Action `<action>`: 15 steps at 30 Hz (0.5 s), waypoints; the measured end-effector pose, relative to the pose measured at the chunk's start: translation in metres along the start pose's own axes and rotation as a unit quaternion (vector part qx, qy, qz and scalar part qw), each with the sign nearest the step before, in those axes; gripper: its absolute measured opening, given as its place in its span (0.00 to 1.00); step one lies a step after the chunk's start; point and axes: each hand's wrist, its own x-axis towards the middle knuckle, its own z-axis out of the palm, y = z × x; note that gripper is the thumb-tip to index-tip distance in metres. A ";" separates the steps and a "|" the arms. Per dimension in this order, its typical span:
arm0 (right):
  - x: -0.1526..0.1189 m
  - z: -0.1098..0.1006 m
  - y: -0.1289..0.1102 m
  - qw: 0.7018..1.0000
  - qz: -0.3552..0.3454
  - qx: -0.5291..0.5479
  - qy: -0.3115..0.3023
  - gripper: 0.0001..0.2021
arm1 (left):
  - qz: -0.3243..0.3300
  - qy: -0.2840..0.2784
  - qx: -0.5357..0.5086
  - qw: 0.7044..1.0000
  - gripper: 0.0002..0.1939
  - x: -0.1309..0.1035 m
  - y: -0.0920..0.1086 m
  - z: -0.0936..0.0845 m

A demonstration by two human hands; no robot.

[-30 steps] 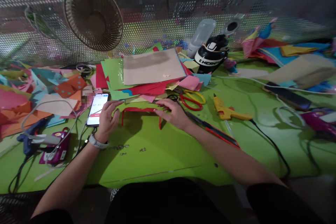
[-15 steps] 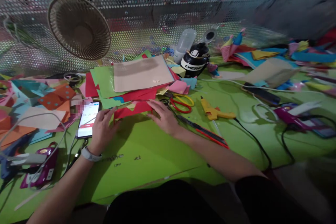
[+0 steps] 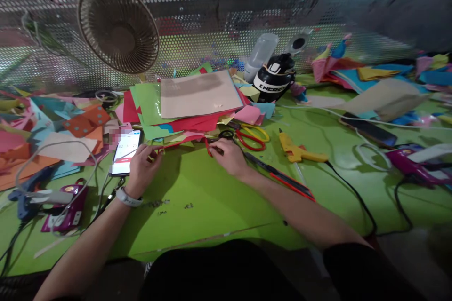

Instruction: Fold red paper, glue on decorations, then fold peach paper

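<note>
My left hand [image 3: 144, 165], with a pale watch on its wrist, pinches the left end of a red piece of paper [image 3: 183, 141]. The paper shows as a narrow band along the front of the paper stack. My right hand [image 3: 229, 154] is closed at the fingertips on a red bit at the right end. Whether both ends belong to one sheet is hard to tell. Just left of my left hand lies a lit phone [image 3: 123, 153] with a timer. Scissors with red and yellow handles [image 3: 251, 137] lie beyond my right hand.
Behind my hands is a stack of coloured paper [image 3: 201, 94]. A yellow glue gun [image 3: 300, 151] and a black-and-red tool [image 3: 278, 176] lie right. A fan [image 3: 118, 28], a black jug [image 3: 273, 79], a blue glue gun [image 3: 28, 200] and loose paper [image 3: 70, 146] surround the green table [image 3: 197, 207].
The red paper lay broad and flat between my spread fingers; now it looks narrow, and both hands have closed on its ends. The whole view has shifted slightly.
</note>
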 end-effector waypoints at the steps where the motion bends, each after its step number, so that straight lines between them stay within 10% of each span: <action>1: 0.000 0.000 -0.001 1.000 -0.008 0.015 0.011 0.07 | 0.007 0.023 -0.020 1.000 0.08 0.000 0.002 0.000; 6: -0.003 -0.007 -0.012 0.991 -0.051 0.074 0.099 0.09 | 0.051 0.130 -0.090 0.986 0.07 -0.002 0.009 0.001; 15: -0.008 -0.014 -0.023 0.984 -0.132 0.061 0.102 0.09 | 0.049 0.137 -0.146 0.979 0.08 -0.003 0.002 0.007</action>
